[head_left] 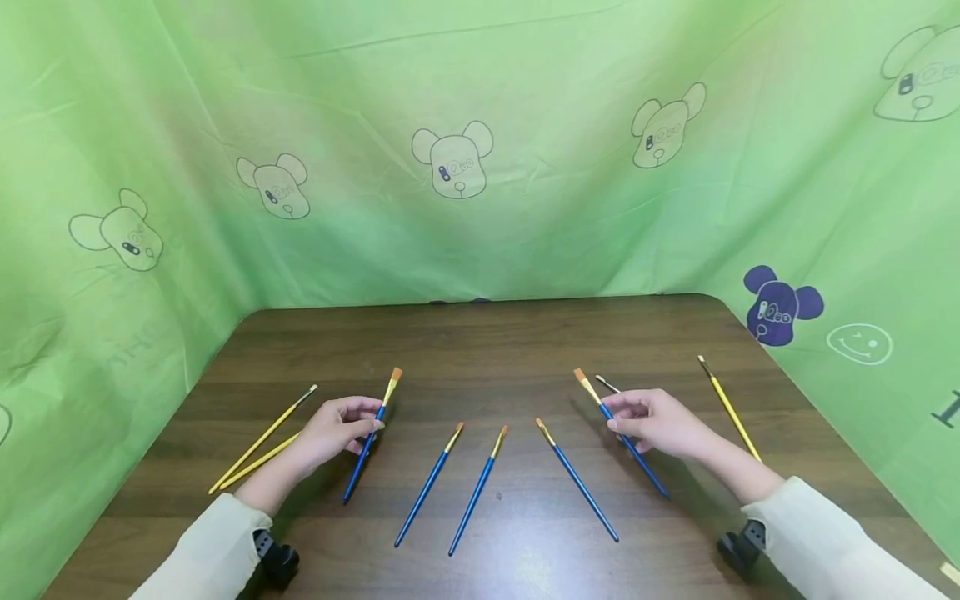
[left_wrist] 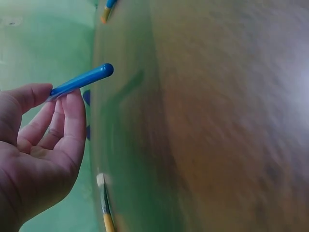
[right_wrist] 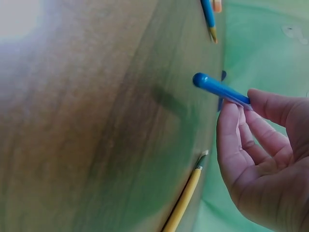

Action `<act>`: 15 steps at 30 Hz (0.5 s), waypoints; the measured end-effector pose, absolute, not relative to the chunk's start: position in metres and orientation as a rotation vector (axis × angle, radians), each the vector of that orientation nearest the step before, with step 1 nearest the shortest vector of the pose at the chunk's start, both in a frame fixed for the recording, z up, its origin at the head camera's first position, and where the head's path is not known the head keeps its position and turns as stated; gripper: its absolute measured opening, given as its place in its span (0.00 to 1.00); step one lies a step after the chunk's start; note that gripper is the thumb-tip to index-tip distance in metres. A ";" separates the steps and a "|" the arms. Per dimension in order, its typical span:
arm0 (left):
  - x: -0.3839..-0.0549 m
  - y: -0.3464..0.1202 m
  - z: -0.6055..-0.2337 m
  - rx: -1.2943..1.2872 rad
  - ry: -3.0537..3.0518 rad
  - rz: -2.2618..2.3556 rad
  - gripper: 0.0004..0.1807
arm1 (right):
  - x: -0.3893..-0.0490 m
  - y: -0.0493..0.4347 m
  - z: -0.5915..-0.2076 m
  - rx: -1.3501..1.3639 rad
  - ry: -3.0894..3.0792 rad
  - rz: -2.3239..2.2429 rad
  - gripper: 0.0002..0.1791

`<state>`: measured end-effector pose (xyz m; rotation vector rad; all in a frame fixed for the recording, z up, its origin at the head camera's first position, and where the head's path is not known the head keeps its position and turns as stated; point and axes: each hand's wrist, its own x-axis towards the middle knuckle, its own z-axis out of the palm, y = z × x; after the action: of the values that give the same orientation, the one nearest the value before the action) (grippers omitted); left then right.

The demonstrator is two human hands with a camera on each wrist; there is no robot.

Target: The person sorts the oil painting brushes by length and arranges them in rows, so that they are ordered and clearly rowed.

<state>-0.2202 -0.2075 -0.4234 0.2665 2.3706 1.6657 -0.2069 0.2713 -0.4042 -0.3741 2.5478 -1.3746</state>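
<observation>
My left hand [head_left: 337,427] pinches a blue-handled paintbrush [head_left: 364,454] between thumb and fingers, its flat orange bristles pointing up and away. On the other side, my right hand [head_left: 660,423] pinches a similar blue paintbrush [head_left: 643,464], tilted with bristles toward the upper left. Both wrist views show the rounded handle ends of the held left brush [left_wrist: 91,77] and right brush [right_wrist: 217,87] raised over the table. Between the hands lie three thinner blue paintbrushes: one [head_left: 427,487] at left, one [head_left: 477,493] in the middle, one [head_left: 579,483] at right.
Two yellow paintbrushes [head_left: 258,443] lie beside my left forearm, handle ends close together. Another yellow paintbrush [head_left: 729,406] lies beyond my right forearm. A pale brush tip [head_left: 606,383] shows behind my right hand. Green cloth [head_left: 465,242] surrounds the brown wooden table [head_left: 480,342].
</observation>
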 end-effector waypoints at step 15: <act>-0.235 -0.187 -0.417 0.133 2.174 1.783 0.24 | -0.219 0.266 -0.401 -0.294 2.435 -1.491 0.26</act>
<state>-0.2346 -0.1874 -0.4173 0.1331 2.1744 1.7834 -0.2193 0.2661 -0.4006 -0.2936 2.4351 -1.4910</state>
